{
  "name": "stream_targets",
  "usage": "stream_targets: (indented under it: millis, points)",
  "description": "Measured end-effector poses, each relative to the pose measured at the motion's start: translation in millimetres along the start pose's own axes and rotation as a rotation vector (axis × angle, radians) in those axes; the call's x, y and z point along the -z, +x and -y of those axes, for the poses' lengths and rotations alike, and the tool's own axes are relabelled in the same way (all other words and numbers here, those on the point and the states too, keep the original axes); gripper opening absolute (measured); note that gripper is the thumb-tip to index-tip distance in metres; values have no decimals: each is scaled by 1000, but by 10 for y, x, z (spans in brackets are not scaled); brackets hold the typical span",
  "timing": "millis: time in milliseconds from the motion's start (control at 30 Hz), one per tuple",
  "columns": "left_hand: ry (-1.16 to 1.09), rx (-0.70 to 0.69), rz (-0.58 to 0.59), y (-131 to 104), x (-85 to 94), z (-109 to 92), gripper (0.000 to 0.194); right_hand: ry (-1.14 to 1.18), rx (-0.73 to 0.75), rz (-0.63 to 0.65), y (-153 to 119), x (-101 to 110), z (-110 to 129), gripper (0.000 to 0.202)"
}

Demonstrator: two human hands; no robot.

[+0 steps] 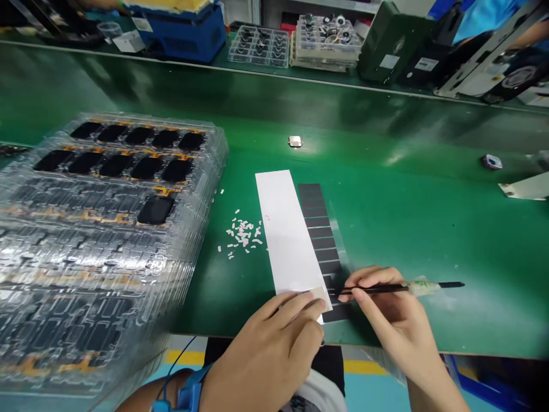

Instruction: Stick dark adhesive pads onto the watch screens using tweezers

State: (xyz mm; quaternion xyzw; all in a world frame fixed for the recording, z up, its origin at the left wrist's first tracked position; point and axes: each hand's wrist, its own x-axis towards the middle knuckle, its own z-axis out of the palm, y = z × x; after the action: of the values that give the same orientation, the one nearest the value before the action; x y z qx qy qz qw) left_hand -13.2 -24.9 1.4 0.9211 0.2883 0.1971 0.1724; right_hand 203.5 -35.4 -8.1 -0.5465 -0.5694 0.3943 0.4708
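My left hand (pixel 274 349) is curled over the near end of a long white strip (pixel 285 229) at the table's edge, thumb and fingers closed together. A small beige piece (pixel 319 294) shows at its fingertips; whatever else it grips is hidden. My right hand (pixel 394 309) pinches dark tweezers (pixel 388 289) with a taped handle, held nearly level. Their tips point left, over a sheet of black rectangular stickers (pixel 319 229) on clear backing. That sheet lies along the white strip's right side. Tiny white scraps (pixel 244 233) are scattered left of the strip.
Stacked clear trays (pixel 189 229) fill the left, the top one bearing black square screens (pixel 156 210) with orange flex cables. A small silvery part (pixel 295 141) lies farther back, another small part (pixel 492 161) at right. A raised shelf carries a blue box (pixel 184 34) and parts trays (pixel 259 46).
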Motion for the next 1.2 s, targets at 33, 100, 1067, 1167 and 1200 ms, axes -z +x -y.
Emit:
stream_targets:
  millis: [33, 100, 1067, 1167, 1200]
  points:
    - [26, -6, -4, -6, -25, -3, 19, -21, -4, -7, -14, -3, -19, 6]
    - [77, -18, -13, -13, -54, -13, 20, -63, -5, -16, -28, -15, -48, 4]
    - [-1157, 670, -273, 176, 3, 83, 11, 487, 61, -666, -27, -652, 133, 10]
    - [-1373, 676, -322, 211, -45, 90, 13, 462, 125, -661, -52, -816, 129, 13]
    - [-1416, 668, -335, 214, -50, 91, 14, 458, 132, -654, -55, -855, 124, 13]
